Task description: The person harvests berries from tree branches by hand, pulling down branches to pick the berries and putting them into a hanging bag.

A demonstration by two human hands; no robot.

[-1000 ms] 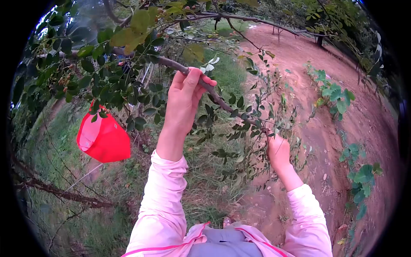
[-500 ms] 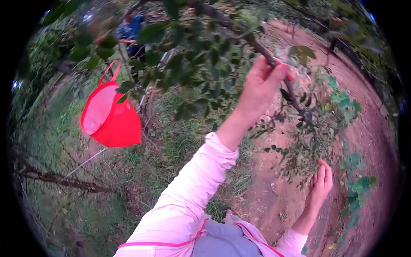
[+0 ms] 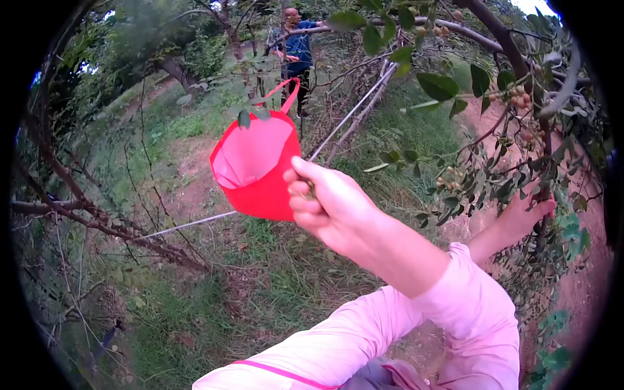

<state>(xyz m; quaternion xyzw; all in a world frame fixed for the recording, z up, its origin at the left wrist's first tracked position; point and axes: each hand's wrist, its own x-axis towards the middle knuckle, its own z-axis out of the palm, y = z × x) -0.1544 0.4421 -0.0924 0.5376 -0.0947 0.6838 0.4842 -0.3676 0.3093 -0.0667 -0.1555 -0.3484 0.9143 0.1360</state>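
A red fabric bag [image 3: 260,200] hangs by its loop handle among the branches, its mouth turned toward me and its pale inside showing. My right hand [image 3: 325,200] is closed in a fist in front of the bag's lower right edge, thumb on top. Something small and dark shows between the fingers, too hidden to name. Crossed beneath that forearm, my left arm reaches right, where my left hand [image 3: 523,211] is wrapped round a leafy branch [image 3: 545,140]. Small round pale-brown fruits [image 3: 520,97] cluster on this branch, among green leaves.
A person in a blue top [image 3: 299,49] stands behind the bag, among thin branches. A pale pole [image 3: 348,120] slants behind my right hand. Bare thorny-looking branches [image 3: 97,224] spread at left. Grass [image 3: 286,266] covers the ground, with reddish soil at right.
My right hand has moved from the leaves at right across to the bag and closed. My view has turned left. My left hand still grips the branch.
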